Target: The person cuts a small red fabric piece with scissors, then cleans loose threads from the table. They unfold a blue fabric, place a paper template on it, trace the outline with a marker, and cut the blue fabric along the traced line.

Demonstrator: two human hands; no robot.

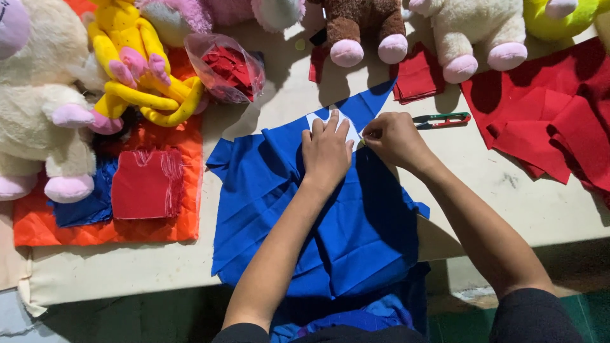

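Note:
A blue cloth point(356, 235) lies spread on the pale table point(508, 203) in front of me, its lower part hanging over the near edge. A small white paper pattern point(351, 129) rests on its far corner. My left hand point(326, 151) lies flat on the pattern and the cloth, fingers together. My right hand point(394, 137) is closed with pinched fingers at the pattern's right edge; whatever small thing it pinches is too small to tell.
Small green-and-red thread snips point(441, 119) lie just right of my right hand. Red felt pieces point(559, 121) cover the right side. Plush toys point(44, 108) line the back and left. A clear bag of red scraps point(225, 68), an orange quilted mat point(95, 232) and a red piece point(147, 184) lie left.

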